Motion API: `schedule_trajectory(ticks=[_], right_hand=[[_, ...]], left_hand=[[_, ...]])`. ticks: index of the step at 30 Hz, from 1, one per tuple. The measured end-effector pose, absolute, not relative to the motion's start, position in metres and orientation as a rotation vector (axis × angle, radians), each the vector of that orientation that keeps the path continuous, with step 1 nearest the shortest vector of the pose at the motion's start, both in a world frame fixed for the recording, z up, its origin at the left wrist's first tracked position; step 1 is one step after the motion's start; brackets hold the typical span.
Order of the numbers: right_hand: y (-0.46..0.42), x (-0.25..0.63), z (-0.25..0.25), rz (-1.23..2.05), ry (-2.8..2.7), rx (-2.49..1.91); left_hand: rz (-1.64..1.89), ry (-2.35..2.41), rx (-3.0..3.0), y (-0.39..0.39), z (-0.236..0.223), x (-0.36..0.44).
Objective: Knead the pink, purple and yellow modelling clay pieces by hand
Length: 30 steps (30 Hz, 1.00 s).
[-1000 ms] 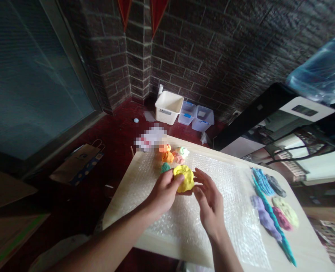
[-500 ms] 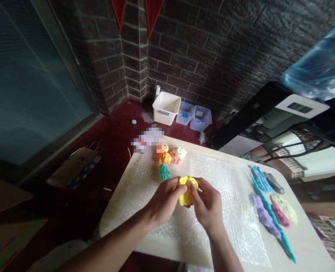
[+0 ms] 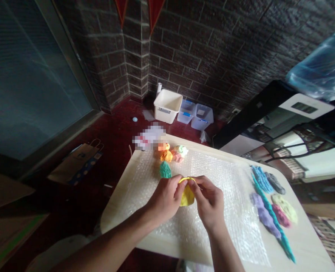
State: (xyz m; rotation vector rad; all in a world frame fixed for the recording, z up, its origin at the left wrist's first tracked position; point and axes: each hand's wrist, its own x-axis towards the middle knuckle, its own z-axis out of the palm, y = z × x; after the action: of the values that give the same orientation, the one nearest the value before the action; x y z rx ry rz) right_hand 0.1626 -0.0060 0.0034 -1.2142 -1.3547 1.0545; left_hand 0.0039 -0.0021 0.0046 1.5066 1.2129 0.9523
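Note:
Between both hands, above the bubble wrap, is a flattened piece of yellow modelling clay [image 3: 187, 196]. My left hand [image 3: 167, 198] pinches its upper left edge, thumb and fingers closed. My right hand [image 3: 209, 200] grips the upper right edge, with its thumb close to the left one. Just beyond my left hand lies a ridged green clay lump [image 3: 165, 170]. Farther back sit an orange clay lump [image 3: 166, 155], a pink clay lump [image 3: 178, 157] and a pale green-white clay lump [image 3: 181, 150].
Bubble wrap [image 3: 224, 177] covers much of the pale table [image 3: 306, 241]. On the right lie a long teal clay roll [image 3: 272, 215] and blue [image 3: 261, 179], grey [image 3: 275, 183], purple [image 3: 265, 215], and pink [image 3: 281, 216] clay pieces. Storage bins [image 3: 169, 107] stand on the floor behind.
The yellow clay's top edge has been pinched in, and its rounded upper part now looks narrower and folded. Both thumbs have moved up to that edge. The view has shifted slightly.

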Motion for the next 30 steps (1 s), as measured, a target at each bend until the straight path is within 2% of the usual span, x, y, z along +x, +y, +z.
schedule_trajectory(ticks=[12, 19, 23, 30], right_hand=[[-0.007, 0.161, 0.005, 1.011, -1.284, -1.316], [-0.007, 0.164, 0.003, 0.991, -1.333, -1.273], [-0.005, 0.163, 0.001, 1.106, -1.288, -1.205], [-0.002, 0.162, 0.001, 1.214, -1.251, -1.134]], left_hand=[[0.957, 0.875, 0.829, 0.001, -0.002, 0.009], [0.988, 0.91, 1.049, 0.005, -0.011, 0.008], [1.009, 1.013, 1.246, 0.006, -0.011, 0.005], [1.071, 0.987, 1.191, 0.001, -0.008, 0.005]])
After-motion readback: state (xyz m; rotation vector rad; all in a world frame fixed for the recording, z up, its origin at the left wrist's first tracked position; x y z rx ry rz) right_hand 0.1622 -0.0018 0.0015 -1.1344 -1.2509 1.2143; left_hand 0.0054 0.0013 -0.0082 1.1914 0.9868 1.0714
